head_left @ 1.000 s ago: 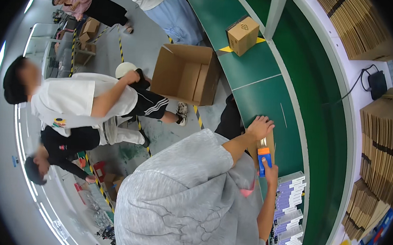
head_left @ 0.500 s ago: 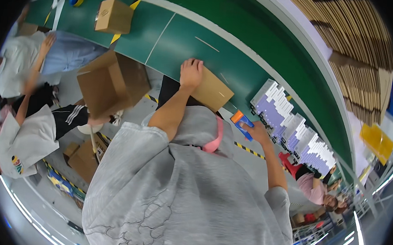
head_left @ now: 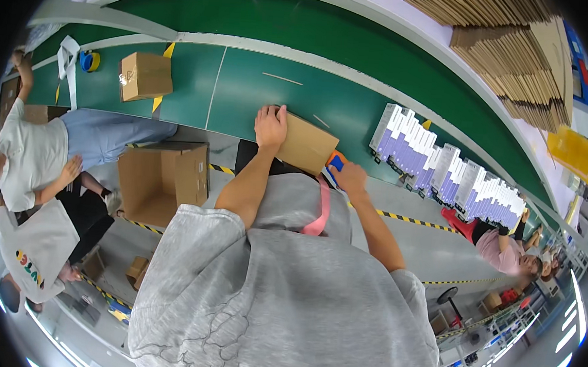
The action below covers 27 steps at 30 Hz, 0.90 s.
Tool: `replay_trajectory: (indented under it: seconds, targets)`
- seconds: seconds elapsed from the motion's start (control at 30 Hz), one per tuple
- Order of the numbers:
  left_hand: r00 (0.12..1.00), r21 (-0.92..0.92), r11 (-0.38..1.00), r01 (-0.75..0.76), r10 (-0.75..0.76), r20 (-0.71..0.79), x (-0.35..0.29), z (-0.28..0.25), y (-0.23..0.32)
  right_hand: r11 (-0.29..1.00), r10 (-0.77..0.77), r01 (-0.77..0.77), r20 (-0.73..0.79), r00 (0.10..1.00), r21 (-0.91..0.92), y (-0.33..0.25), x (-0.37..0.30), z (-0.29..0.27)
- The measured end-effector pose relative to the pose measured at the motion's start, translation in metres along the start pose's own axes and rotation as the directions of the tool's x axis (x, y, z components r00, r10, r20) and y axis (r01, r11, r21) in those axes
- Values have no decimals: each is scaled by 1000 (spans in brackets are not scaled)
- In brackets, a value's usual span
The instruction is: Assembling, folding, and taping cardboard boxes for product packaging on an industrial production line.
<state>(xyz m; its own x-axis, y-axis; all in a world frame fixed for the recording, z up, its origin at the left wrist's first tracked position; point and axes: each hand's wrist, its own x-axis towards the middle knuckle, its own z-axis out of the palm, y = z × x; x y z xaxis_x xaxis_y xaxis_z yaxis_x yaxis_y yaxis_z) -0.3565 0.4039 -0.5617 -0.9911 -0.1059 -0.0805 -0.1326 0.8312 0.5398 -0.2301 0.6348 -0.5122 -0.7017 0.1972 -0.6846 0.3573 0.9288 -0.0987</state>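
A small brown cardboard box (head_left: 308,143) lies at the near edge of the green worktable, right in front of my body. My left hand (head_left: 271,125) grips its left end, with the fingers bent over the far side. In my right hand (head_left: 350,176) is an orange and blue tape dispenser (head_left: 336,162), held against the right end of the box. The palm side of my right hand and the dispenser's lower part are hidden.
Slim white and purple boxes (head_left: 412,157) stand in a row at the right of the green table (head_left: 245,102). A closed carton (head_left: 148,78) and a tape roll (head_left: 90,61) sit at the left. Below stands a large open carton (head_left: 147,183). People work on both sides.
The view has turned. My right hand has brought the tape dispenser up to the right end of the box. My left hand stays on the box's left end. The large carton now stands lower.
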Motion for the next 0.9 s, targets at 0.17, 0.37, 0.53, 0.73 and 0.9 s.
replay_trajectory:
  seconds: [0.17, 0.37, 0.53, 0.73, 0.9]
  targets:
    - [992, -73, 990, 119, -115, 58, 3, -15, 9, 998, 53, -52, -59, 997, 18, -22, 4, 26]
    - [632, -151, 707, -691, 692, 348, -17, -34, 21, 904, 185, -127, -106, 977, 409, 13, -20, 35]
    - [160, -153, 306, -940, 788, 594, -31, -31, 26, 929, 148, -119, -56, 987, 351, 28, -14, 52]
    - [511, 61, 555, -829, 710, 485, -8, -33, 29, 898, 76, -61, -18, 997, 437, 14, -7, 45]
    - [831, 157, 842, -516, 449, 328, 40, -36, 8, 869, -9, 117, -221, 975, 480, 16, 4, 62]
